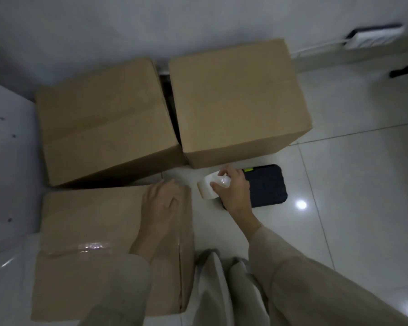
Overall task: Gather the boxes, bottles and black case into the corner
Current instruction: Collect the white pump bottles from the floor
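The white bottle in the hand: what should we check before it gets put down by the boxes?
1. Right hand grips the white bottle: ok.
2. Bottle cap closed: cannot tell, fingers cover it.
3. Bare floor free in front of the two back boxes: ok.
4. Black case lies flat on the floor, right of the bottle: ok.
5. Left hand rests flat on the near box: ok.
6. Other bottles gathered: cannot tell, none in view.

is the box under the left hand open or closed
Closed. The near box has its top flaps lying flat, with clear tape across them, and the left hand rests flat on top.
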The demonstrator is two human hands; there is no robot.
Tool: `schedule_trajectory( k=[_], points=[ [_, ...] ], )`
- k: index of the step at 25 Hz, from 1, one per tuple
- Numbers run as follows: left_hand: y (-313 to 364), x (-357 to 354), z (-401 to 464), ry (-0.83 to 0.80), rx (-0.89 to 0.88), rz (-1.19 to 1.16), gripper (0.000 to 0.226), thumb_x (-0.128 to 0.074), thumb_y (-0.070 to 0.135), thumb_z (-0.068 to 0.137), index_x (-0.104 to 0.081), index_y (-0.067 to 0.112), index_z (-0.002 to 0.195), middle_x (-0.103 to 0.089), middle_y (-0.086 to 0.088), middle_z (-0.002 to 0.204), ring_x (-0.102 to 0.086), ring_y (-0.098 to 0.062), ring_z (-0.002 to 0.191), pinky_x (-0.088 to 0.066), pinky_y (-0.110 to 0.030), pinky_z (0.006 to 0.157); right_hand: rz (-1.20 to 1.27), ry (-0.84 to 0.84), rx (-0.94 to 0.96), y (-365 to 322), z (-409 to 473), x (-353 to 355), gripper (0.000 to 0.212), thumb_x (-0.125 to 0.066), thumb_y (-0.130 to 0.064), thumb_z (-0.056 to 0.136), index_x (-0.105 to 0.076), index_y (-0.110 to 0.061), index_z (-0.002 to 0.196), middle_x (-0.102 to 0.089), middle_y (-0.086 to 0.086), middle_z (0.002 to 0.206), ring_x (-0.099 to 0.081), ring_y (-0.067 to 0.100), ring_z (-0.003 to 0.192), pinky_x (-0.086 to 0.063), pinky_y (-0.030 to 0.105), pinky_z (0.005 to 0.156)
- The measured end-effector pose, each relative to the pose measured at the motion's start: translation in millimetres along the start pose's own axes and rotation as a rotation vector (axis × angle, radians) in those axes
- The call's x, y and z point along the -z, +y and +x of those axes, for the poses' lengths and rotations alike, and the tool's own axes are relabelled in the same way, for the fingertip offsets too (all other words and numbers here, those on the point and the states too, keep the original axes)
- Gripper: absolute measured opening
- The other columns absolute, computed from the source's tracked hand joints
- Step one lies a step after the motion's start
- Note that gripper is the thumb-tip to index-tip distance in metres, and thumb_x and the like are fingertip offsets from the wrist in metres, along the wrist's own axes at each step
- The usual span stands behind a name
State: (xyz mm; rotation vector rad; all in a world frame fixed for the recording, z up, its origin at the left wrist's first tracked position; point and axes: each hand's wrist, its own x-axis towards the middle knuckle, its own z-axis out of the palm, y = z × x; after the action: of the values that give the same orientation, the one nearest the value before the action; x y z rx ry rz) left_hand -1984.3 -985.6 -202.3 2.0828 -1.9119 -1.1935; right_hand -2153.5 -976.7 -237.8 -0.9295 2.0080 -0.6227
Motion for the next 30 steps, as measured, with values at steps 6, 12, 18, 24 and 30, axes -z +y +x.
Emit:
schedule_trajectory(
  k=[6, 12, 18, 24, 30],
  points=[
    [-62.3, -54.4, 56.3, 0.015, -0.044, 0.278, 0.059, -0.024, 0.058, 0.085, -0.014, 0.046, 0.143, 0.008, 0.007, 0.159, 0.03, -0.015, 0.137, 0.024, -0.046, 0.107, -0.109, -0.119, 0.083, 45.6, 63.5, -69.5, 0.027, -0.066, -0.019, 0.081, -0.056, -0.011, 0.105, -0.048, 0.011, 0.12, -0.04, 0.032, 0.106, -0.03, 0.029, 0.074],
    [-65.3, -62.2, 53.9, 0.078, -0.031, 0.323, 0.068, -0.012, 0.065, 0.075, -0.02, 0.048, 0.141, -0.003, 0.006, 0.159, 0.019, -0.022, 0.144, 0.022, -0.05, 0.108, -0.221, -0.195, 0.13, 63.2, 84.0, -92.0, 0.021, -0.054, -0.001, 0.086, -0.055, -0.008, 0.105, -0.043, 0.018, 0.121, -0.043, 0.037, 0.111, -0.046, 0.041, 0.082],
    [-46.4, -45.3, 58.6, -0.098, 0.104, 0.242, 0.046, -0.037, 0.041, 0.095, -0.031, 0.039, 0.14, -0.006, 0.004, 0.159, 0.015, -0.023, 0.145, 0.013, -0.049, 0.114, -0.072, -0.374, 0.048, 43.5, 69.3, -62.4, 0.04, -0.053, -0.003, 0.089, -0.049, -0.012, 0.128, -0.041, 0.016, 0.131, -0.047, 0.031, 0.115, -0.036, 0.023, 0.083],
    [23.7, -5.5, 29.0, -0.166, -0.003, 0.224, 0.035, -0.04, 0.026, 0.095, -0.054, 0.018, 0.126, -0.042, -0.008, 0.142, -0.029, -0.026, 0.136, -0.021, -0.032, 0.109, 0.079, -0.32, -0.006, 4.7, 12.8, 7.7, 0.03, -0.053, -0.002, 0.088, -0.056, -0.007, 0.118, -0.051, 0.017, 0.127, -0.051, 0.031, 0.116, -0.041, 0.03, 0.094],
    [107.0, 35.7, -21.2, -0.218, -0.177, 0.187, 0.033, -0.047, 0.018, 0.091, -0.059, 0.016, 0.122, -0.053, -0.01, 0.132, -0.044, -0.027, 0.125, -0.037, -0.039, 0.103, 0.203, -0.182, -0.018, -39.8, -65.9, 106.8, 0.025, -0.052, -0.003, 0.09, -0.059, -0.007, 0.114, -0.057, 0.006, 0.116, -0.054, 0.017, 0.102, -0.041, 0.019, 0.083]
  ],
)
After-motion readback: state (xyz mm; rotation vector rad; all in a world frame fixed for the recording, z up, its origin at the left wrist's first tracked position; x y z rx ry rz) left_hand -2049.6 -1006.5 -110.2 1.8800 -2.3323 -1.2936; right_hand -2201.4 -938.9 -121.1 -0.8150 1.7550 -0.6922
